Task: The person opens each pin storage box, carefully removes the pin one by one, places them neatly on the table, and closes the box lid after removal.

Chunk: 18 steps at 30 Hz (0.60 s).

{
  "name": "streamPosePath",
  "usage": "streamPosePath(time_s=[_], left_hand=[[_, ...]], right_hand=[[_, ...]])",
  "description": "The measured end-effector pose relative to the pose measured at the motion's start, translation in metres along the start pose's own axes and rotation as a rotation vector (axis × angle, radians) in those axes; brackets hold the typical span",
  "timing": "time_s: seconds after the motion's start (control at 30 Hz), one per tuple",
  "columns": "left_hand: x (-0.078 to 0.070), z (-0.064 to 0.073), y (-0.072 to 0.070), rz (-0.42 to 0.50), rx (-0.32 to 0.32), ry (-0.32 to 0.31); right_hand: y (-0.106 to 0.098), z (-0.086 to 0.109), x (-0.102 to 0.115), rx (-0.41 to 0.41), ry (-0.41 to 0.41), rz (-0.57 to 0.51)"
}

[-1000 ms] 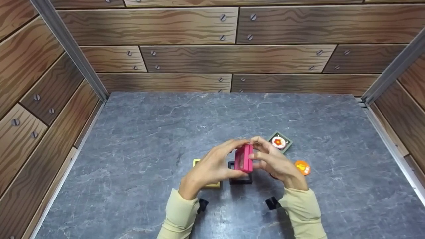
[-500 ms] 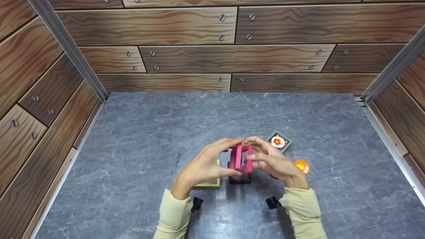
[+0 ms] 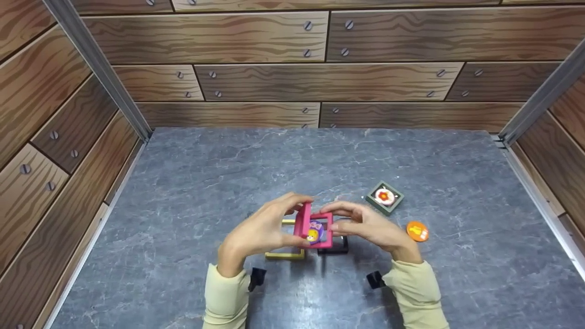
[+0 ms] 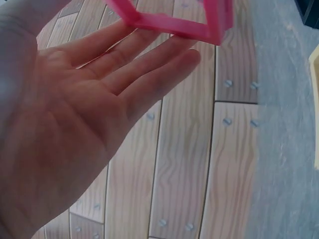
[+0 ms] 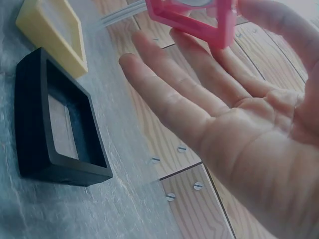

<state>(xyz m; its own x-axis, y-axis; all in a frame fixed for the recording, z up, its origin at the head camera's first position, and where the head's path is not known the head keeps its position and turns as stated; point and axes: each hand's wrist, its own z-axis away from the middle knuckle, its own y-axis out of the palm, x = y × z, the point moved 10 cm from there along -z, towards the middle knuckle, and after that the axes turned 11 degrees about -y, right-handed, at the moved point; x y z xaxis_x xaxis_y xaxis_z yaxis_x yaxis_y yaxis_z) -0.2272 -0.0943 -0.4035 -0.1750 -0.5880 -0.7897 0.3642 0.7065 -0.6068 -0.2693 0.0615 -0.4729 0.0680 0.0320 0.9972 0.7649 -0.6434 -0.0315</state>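
Note:
A pink display frame is held up over the table in the head view, its two halves parted like a book. A round purple badge with a yellow bear face and a bow shows inside. My left hand grips the left half, thumb at its near edge and fingers at its far edge. My right hand pinches the right half's side between thumb and fingers. Both wrist views show part of the pink rim at the fingertips.
Under the hands lie a yellow frame and a black frame, partly hidden. Farther right is a green frame with a flower badge, and an orange round badge. Wood-patterned walls enclose the grey table.
The pink frame has gone from closed to parted, exposing the purple badge. My left hand has moved left and turned its half; the right hand has stayed near its place and lowered slightly.

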Motion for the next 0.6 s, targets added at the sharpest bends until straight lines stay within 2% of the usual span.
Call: streamPosePath(time_s=[0.2,0.4,0.6], left_hand=[[0.002,0.004,-0.004,-0.007,0.001,-0.011],[0.011,0.005,-0.005,-0.001,0.005,-0.062],[0.022,0.012,-0.008,0.068,0.024,-0.104]], right_hand=[[0.003,0.000,-0.002,0.024,0.017,0.027],[0.007,0.000,0.000,0.052,0.041,0.177],[0.027,0.003,0.005,0.139,0.077,0.268]])
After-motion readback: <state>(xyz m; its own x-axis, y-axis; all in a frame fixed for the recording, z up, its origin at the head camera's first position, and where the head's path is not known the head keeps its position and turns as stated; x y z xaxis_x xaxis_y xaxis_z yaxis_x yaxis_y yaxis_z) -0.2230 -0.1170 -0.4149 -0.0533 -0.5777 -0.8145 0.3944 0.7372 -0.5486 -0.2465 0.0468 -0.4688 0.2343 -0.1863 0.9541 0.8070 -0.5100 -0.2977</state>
